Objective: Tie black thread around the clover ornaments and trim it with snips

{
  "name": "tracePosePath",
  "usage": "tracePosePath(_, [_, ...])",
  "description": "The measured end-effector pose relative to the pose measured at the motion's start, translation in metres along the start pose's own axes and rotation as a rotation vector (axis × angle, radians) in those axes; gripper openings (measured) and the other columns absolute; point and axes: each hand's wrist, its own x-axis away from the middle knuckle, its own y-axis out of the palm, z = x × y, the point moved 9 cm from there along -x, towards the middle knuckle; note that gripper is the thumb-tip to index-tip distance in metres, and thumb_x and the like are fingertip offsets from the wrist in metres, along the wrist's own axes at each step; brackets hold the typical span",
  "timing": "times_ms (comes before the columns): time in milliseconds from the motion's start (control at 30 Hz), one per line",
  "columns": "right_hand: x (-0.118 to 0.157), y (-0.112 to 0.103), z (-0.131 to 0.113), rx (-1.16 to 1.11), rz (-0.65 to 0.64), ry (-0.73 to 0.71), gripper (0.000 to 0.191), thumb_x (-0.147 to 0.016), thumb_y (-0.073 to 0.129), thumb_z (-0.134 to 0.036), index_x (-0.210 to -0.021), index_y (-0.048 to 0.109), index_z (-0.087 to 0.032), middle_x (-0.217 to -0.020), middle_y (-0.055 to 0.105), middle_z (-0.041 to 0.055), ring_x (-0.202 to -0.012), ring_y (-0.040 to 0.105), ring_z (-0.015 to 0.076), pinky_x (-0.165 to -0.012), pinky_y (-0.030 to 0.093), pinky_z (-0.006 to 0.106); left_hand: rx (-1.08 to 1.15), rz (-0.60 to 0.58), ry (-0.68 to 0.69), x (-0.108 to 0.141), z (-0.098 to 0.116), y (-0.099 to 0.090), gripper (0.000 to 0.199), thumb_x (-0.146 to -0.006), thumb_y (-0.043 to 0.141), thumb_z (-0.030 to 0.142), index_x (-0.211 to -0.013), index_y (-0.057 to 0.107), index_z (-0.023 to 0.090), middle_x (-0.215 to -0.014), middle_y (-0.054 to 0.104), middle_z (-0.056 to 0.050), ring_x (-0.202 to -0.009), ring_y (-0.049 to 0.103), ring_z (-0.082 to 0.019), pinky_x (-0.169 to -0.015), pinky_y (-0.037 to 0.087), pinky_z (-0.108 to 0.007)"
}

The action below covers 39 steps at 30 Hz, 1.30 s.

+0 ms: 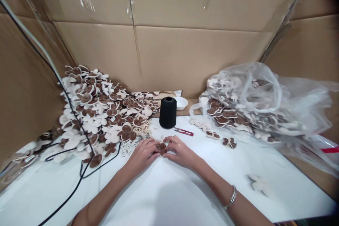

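Observation:
A brown plush piece with rounded lobes [161, 147] is pinched between my two hands at the middle of the white table. My left hand [145, 152] has its fingers closed on the piece's left side. My right hand [180, 151] grips the right side with thumb and fingertips. My fingers partly cover the piece. Just beyond my hands stands a black cone of thread [168, 113], with red-handled thread snips [184, 132] lying beside it. Close to my left hand lie a heap of small beige bows [141, 127] and scattered small white labels [128, 148].
A big pile of brown and white plush pieces [92, 109] fills the left. Plush pieces also spill from a clear plastic bag [265, 95] at right. A white bowl [181, 103] sits behind the cone. A black cable [76, 116] hangs at left. Cardboard walls [185, 49] enclose the table.

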Motion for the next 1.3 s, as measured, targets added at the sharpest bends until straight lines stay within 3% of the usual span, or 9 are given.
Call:
tracePosePath(233, [-0.002, 0.004, 0.002, -0.081, 0.006, -0.025, 0.009, -0.081, 0.071, -0.027, -0.081, 0.067, -0.020, -0.110, 0.065, 0.0054, -0.100, 0.057, 0.0196, -0.091, 0.046, 0.034, 0.091, 0.000, 0.004, -0.005, -0.004, 0.003, 0.008, -0.087, 0.063, 0.026, -0.083, 0.061, 0.020, -0.106, 0.070, -0.003, -0.106, 0.058, -0.024, -0.090, 0.041, -0.039])
tracePosePath(667, [-0.002, 0.006, 0.005, -0.094, 0.036, 0.008, 0.015, -0.079, 0.074, -0.029, -0.077, 0.062, -0.019, -0.104, 0.066, 0.0056, -0.095, 0.056, 0.0205, -0.086, 0.045, 0.035, 0.200, 0.014, -0.034, -0.006, -0.008, 0.005, 0.010, -0.082, 0.068, 0.023, -0.079, 0.059, 0.020, -0.108, 0.069, -0.003, -0.104, 0.060, -0.022, -0.089, 0.043, -0.036])
tracePosePath(1000, [-0.003, 0.013, 0.006, -0.008, 0.029, 0.013, 0.013, -0.088, 0.064, -0.022, -0.081, 0.052, -0.020, -0.087, 0.061, 0.0035, -0.088, 0.050, 0.0202, -0.078, 0.043, 0.032, 0.233, 0.042, -0.009, -0.010, -0.002, 0.008, 0.013, -0.087, 0.059, 0.021, -0.075, 0.055, 0.019, -0.084, 0.066, -0.003, -0.085, 0.059, -0.019, -0.079, 0.043, -0.033])
tracePosePath(1167, [-0.002, 0.012, 0.010, -0.031, 0.045, 0.107, 0.016, -0.085, 0.063, -0.013, -0.090, 0.050, -0.020, -0.088, 0.055, 0.0025, -0.084, 0.050, 0.0185, -0.073, 0.042, 0.030, 0.267, 0.054, -0.083, -0.011, -0.006, 0.008, 0.004, -0.086, 0.059, 0.019, -0.084, 0.056, 0.021, -0.082, 0.063, -0.001, -0.081, 0.058, -0.018, -0.075, 0.044, -0.030])
tracePosePath(1300, [-0.005, 0.012, 0.009, -0.083, 0.028, 0.118, 0.018, -0.084, 0.061, -0.011, -0.093, 0.048, -0.020, -0.091, 0.053, 0.0025, -0.082, 0.050, 0.0173, -0.074, 0.043, 0.030, 0.330, 0.056, -0.114, -0.012, -0.008, 0.008, 0.010, -0.085, 0.058, 0.018, -0.094, 0.054, 0.022, -0.089, 0.064, -0.001, -0.086, 0.060, -0.018, -0.076, 0.045, -0.029])
